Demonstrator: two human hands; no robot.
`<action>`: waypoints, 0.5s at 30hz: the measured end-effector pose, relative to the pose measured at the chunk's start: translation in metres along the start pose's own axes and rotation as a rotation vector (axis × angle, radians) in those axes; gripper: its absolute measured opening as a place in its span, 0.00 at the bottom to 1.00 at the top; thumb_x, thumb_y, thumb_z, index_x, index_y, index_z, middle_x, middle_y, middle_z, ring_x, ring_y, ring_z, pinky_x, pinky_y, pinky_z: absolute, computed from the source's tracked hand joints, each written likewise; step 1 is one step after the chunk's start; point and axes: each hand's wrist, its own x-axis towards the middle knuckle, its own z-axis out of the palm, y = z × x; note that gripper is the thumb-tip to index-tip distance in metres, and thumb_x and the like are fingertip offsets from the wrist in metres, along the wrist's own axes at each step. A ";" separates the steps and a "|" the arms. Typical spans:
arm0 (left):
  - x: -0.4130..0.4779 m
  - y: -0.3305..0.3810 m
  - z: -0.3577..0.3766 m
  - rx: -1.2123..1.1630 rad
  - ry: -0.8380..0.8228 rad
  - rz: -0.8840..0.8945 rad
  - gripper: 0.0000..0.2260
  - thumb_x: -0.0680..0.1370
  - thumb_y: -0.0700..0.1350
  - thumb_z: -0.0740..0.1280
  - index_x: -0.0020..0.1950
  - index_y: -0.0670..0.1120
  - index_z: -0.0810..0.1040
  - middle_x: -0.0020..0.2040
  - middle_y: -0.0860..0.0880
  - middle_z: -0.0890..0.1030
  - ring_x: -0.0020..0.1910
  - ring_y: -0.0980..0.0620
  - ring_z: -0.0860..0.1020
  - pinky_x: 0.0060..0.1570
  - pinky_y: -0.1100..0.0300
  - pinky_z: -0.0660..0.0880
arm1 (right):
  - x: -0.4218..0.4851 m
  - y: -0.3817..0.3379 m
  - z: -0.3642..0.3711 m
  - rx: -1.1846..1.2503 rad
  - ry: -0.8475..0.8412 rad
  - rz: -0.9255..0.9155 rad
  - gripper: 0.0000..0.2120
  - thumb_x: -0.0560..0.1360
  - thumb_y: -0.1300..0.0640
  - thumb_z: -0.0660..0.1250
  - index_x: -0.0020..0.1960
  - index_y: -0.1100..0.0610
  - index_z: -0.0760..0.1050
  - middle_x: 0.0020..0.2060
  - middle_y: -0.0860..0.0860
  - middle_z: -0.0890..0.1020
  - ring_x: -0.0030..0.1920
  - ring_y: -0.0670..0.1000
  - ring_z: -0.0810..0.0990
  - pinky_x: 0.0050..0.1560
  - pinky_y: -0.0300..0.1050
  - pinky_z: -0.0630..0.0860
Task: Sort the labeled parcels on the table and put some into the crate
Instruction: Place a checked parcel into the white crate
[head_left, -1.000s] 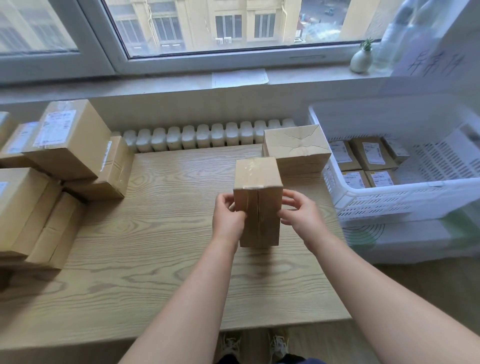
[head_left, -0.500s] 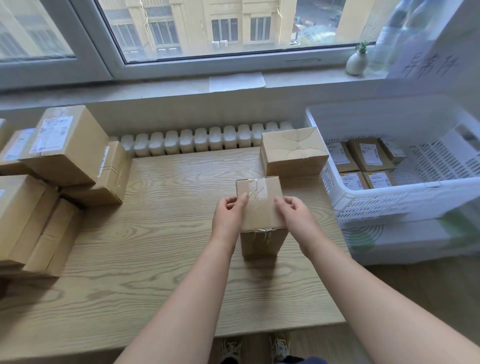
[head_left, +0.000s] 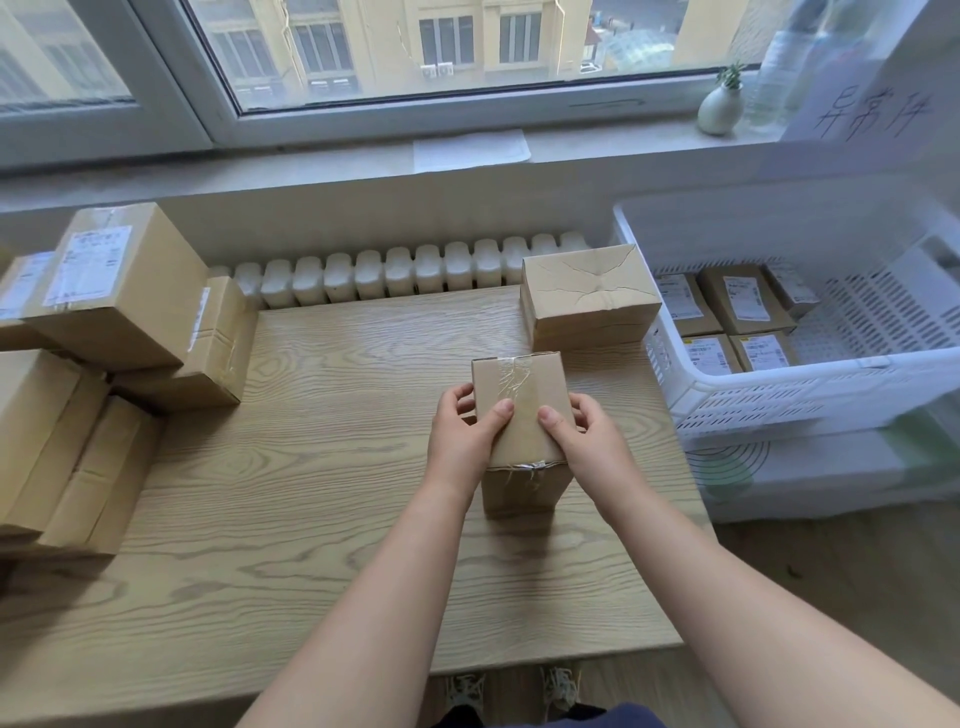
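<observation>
A white sheet (head_left: 872, 111) at the far right, above the crate (head_left: 779, 395), bears three large handwritten characters: 异常件. White printed labels (head_left: 747, 297) sit on the parcels in the crate (head_left: 710, 291) and on the stacked parcels (head_left: 150, 291) at the left of the table (head_left: 337, 519), but their print is too small to read.

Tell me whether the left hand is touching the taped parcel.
Touching: the head view shows the left hand gripping the taped parcel, thumb pressed on its upper face.
</observation>
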 end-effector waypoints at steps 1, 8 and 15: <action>0.000 0.001 0.000 -0.013 -0.006 -0.014 0.25 0.77 0.42 0.75 0.71 0.44 0.71 0.63 0.45 0.78 0.58 0.48 0.80 0.54 0.56 0.80 | 0.000 0.000 0.000 -0.003 0.003 -0.006 0.15 0.81 0.54 0.69 0.66 0.55 0.73 0.54 0.49 0.82 0.49 0.44 0.82 0.45 0.35 0.76; 0.004 0.017 0.000 -0.028 -0.083 -0.036 0.44 0.62 0.49 0.74 0.78 0.61 0.65 0.74 0.48 0.70 0.68 0.47 0.75 0.67 0.48 0.75 | -0.004 -0.002 -0.005 0.062 -0.084 0.204 0.19 0.81 0.40 0.64 0.66 0.50 0.75 0.59 0.50 0.83 0.56 0.48 0.82 0.59 0.49 0.77; 0.004 0.029 -0.001 -0.059 -0.111 -0.080 0.26 0.76 0.30 0.65 0.69 0.52 0.68 0.61 0.49 0.78 0.49 0.53 0.78 0.39 0.61 0.76 | -0.021 0.014 -0.010 0.002 -0.075 0.646 0.37 0.79 0.29 0.54 0.71 0.57 0.71 0.63 0.59 0.77 0.54 0.62 0.79 0.54 0.59 0.79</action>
